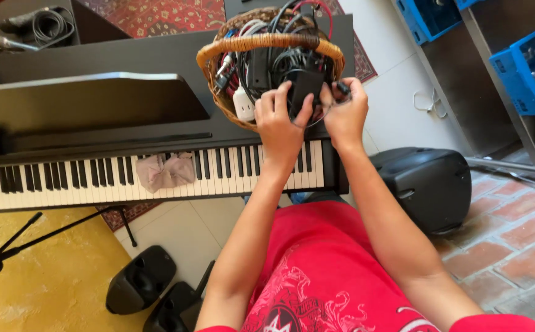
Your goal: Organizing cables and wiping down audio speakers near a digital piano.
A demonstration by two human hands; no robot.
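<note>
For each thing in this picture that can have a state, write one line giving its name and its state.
Wicker basket: upright on the piano, full of cables.
Black adapter: gripped by both hands.
Left hand: closed on the adapter.
Right hand: closed on the adapter.
Piano keys: uncovered.
Pink cloth: crumpled on the keys.

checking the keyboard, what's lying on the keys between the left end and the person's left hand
In the head view, a crumpled pinkish cloth lies on the piano keys, left of the left hand. The other keys along that stretch are bare.
</note>
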